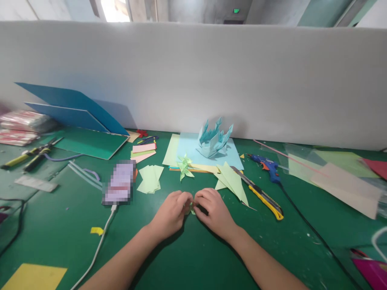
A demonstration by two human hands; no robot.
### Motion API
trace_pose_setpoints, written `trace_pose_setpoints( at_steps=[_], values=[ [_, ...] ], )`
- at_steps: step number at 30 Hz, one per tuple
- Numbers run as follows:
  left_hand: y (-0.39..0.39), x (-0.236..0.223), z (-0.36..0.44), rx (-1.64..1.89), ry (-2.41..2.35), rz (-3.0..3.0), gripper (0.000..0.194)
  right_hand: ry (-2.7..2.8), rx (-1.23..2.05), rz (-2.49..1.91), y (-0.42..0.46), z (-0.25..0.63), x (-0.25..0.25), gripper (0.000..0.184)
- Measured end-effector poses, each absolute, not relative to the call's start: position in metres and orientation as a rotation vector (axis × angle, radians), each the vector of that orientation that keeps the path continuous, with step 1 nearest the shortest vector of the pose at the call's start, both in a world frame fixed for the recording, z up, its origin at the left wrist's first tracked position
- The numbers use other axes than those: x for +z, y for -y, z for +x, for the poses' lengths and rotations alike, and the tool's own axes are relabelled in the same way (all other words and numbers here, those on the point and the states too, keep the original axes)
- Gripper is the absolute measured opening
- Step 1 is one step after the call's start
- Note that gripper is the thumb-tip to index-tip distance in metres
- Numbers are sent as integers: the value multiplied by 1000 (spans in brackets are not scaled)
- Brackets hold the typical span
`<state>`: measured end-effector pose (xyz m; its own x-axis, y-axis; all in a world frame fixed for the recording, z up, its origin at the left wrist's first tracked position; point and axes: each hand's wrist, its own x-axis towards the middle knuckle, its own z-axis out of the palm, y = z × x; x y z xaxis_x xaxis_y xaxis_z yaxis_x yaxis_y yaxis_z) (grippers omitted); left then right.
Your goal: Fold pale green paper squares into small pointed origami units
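Between my two hands is a small piece of light green paper (192,208), mostly hidden by the fingers. My left hand (173,209) pinches it from the left. From the right, my right hand (213,209) closes its fingertips on the same piece. Just beyond them lies a light green folded paper flower (184,166). A stack of light green paper slips (150,179) rests to the left of it, and larger light green paper pieces (232,181) lie to the right. A blue folded paper form with pointed tips (211,143) stands on light blue sheets (187,147) at the back.
A yellow utility knife (266,201) and a blue glue gun (269,165) with a black cord lie on the right. To the left, a pixelated phone-like object (119,183) trails a white cable (101,245). Pliers (33,155) and blue boards (78,108) are farther left. A white partition (169,80) stands behind.
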<state>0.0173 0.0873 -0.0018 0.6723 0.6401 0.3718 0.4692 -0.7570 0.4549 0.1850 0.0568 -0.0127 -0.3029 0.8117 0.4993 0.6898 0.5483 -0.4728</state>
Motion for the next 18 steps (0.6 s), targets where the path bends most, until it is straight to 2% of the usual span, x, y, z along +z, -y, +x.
trace_pose_setpoints(
  at_steps=[6, 12, 18],
  values=[
    [-84, -5, 19, 839, -876, 2573, 24, 2087, 179, -1214, -56, 186, -9, 16],
    [-85, -4, 17, 1047, -1021, 2546, 12, 2138, 88, -1244, -68, 189, -1, 17],
    [-84, 2, 14, 1298, -1128, 2498, 15, 2011, -142, -1279, -105, 194, 12, 14]
  ],
)
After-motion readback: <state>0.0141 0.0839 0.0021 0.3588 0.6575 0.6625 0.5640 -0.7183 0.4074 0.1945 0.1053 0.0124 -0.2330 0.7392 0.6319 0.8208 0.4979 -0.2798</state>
